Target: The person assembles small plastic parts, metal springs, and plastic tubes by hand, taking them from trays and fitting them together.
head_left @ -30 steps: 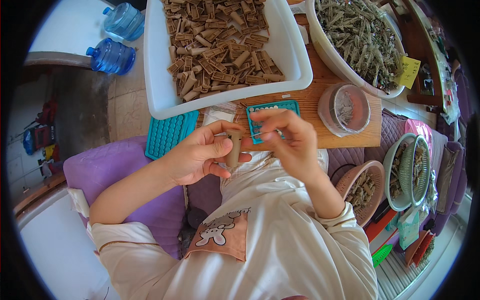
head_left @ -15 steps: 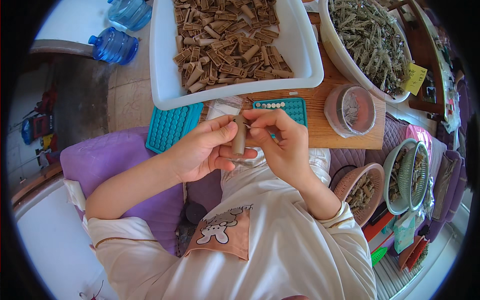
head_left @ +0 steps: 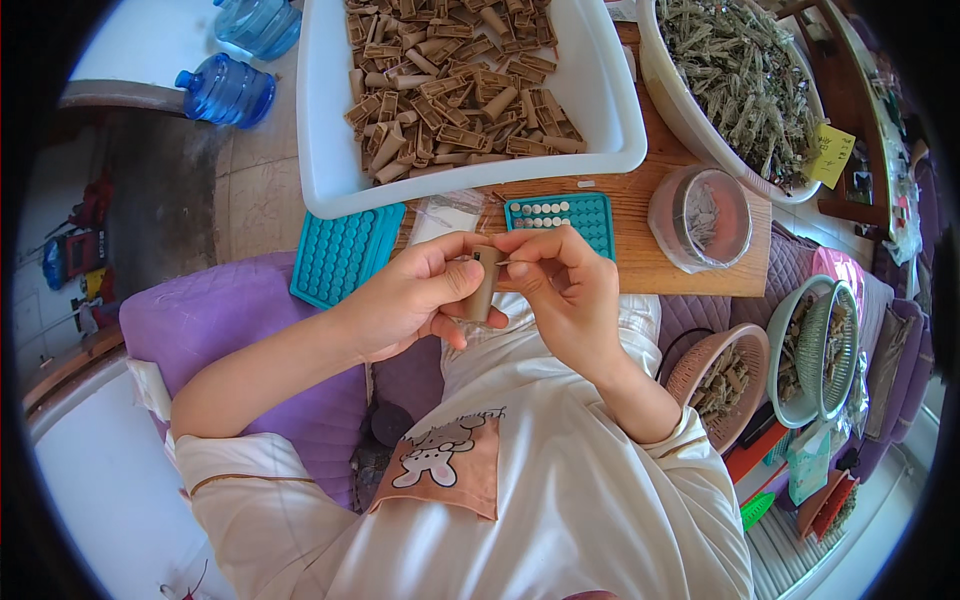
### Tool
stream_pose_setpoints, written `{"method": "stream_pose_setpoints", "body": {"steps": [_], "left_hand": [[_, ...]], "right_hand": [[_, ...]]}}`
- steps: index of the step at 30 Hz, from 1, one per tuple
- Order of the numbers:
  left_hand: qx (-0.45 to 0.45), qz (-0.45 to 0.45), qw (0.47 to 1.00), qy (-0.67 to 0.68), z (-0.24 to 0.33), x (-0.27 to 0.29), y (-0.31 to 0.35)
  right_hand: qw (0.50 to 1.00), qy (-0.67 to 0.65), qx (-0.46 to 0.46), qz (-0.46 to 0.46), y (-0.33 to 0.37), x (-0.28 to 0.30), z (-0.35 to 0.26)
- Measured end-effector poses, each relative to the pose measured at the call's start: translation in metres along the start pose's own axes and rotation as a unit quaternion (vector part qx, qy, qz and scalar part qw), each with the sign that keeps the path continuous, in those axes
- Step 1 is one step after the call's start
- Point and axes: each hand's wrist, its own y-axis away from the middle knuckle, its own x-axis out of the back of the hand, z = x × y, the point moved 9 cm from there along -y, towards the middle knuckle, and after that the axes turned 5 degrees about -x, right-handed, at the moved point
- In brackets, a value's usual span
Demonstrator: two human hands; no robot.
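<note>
Between the thumb and fingers of my left hand (head_left: 415, 295) is a brown plastic casing (head_left: 482, 292), roughly tube-shaped, with a small dark opening near its upper end. It tilts slightly, held in front of my lap. My right hand (head_left: 568, 290) pinches a thin small piece (head_left: 504, 262) against the casing's right side; its kind is too small to make out. Just beyond the right hand lies a teal tray (head_left: 598, 215) with round pockets, and small white discs (head_left: 545, 209) sit in some of them.
A white bin (head_left: 480, 179) full of similar brown casings (head_left: 460, 105) stands on the wooden table (head_left: 700, 283). Stacked teal trays (head_left: 345, 258) lie at left. To the right are a round tub (head_left: 710, 170) of clear-looking parts, a clear container (head_left: 735, 240) and baskets (head_left: 757, 375).
The casing has tilted, with its upper end leaning right. My left fingers have drawn in beneath it, and my right fingers have shifted slightly at its side.
</note>
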Motion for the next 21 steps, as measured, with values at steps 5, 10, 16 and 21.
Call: {"method": "stream_pose_setpoints", "body": {"steps": [5, 10, 16, 21], "left_hand": [[-0.014, 0.005, 1.0, -0.004, -0.001, -0.003, 0.002], [-0.014, -0.007, 1.0, 0.004, -0.002, -0.013, 0.007], [-0.012, 0.023, 0.998, -0.06, -0.012, -0.013, 0.012], [0.016, 0.042, 0.995, -0.093, -0.028, -0.011, 0.015]], "right_hand": [[0.998, -0.012, 0.059, 0.032, 0.008, 0.0, -0.003], [0.984, 0.106, 0.136, 0.049, 0.019, 0.002, -0.024], [0.988, 0.135, 0.08, 0.004, 0.021, -0.003, -0.015], [0.996, 0.083, -0.026, -0.035, 0.026, -0.004, 0.015]]}}
